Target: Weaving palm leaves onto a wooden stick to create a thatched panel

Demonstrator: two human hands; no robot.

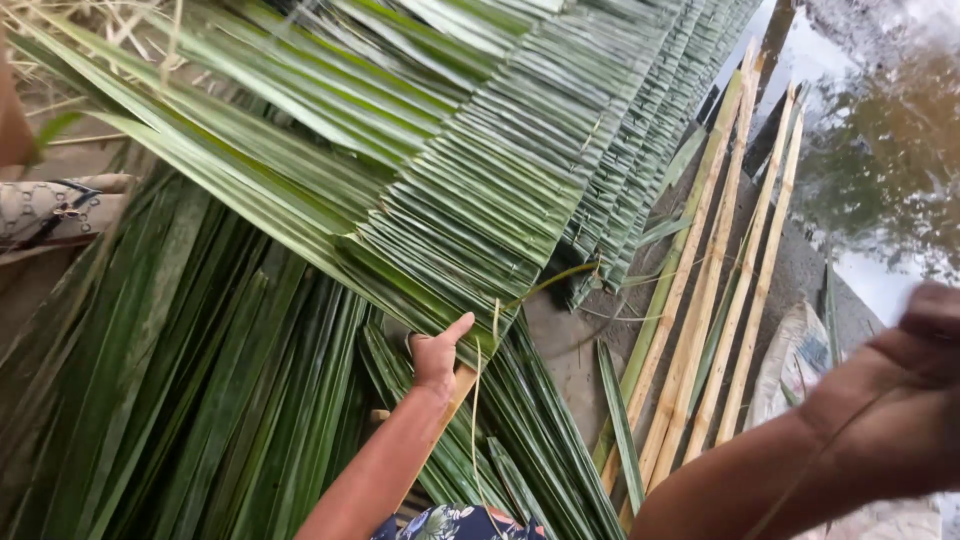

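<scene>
Green palm leaves fill most of the view. A thatch panel (480, 190) of folded leaflets, laid side by side along a pale stick (462, 385), runs from the middle of the frame up to the top right, where more such panels (660, 110) overlap one another. The left hand (437, 352) sits at the near end of the panel, its grip pressed on the last folded leaflet and the stick's end: thumb stretched up and to the right along the leaf edge, fingers curled under and out of sight. A thin pale strip (478, 400) hangs down from that spot, just right of the forearm.

Loose leaves (200, 380) lie in a deep pile below and left of the panel, their blades running toward the bottom of the frame. Right of the panel, several bamboo slats (720, 300) lie side by side on the ground (570, 350), with a few stray leaflets between them. Beyond the slats, water (880, 150) reflects trees and sky.

The right hand (925, 340) is raised at the right edge, close to the camera and blurred; whether its grip is spread or closed I cannot tell. A fine fibre crosses its wrist. A patterned sandal (60, 210) shows at the left edge.
</scene>
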